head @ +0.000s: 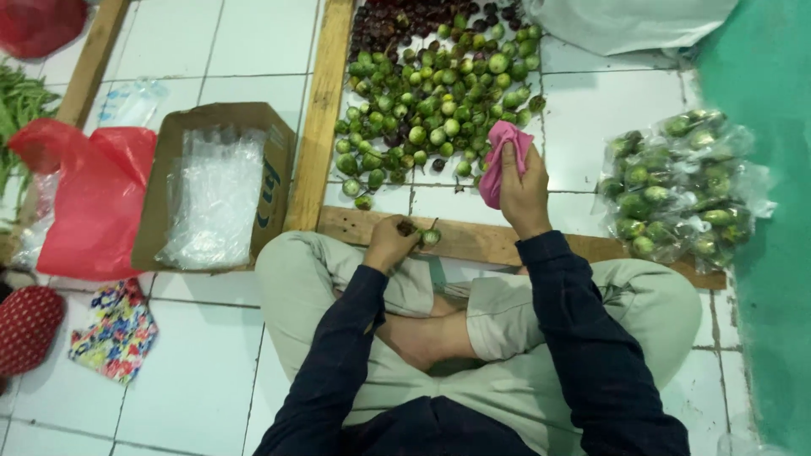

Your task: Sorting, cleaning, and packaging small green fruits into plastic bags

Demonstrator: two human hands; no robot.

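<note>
Two hands working: left hand (387,243) pinching small green fruits (427,237) at the wooden frame (473,241), right hand (522,181) clutching pink cloth (500,160), wiping apparently due.

Single head-worn view, looking steeply down over the person's crossed legs onto a tiled floor. Landmark: the wooden frame (321,127). The camera sits on the near side of its front rail, at sitting height, facing away from the body across the frame. No second view.
</note>
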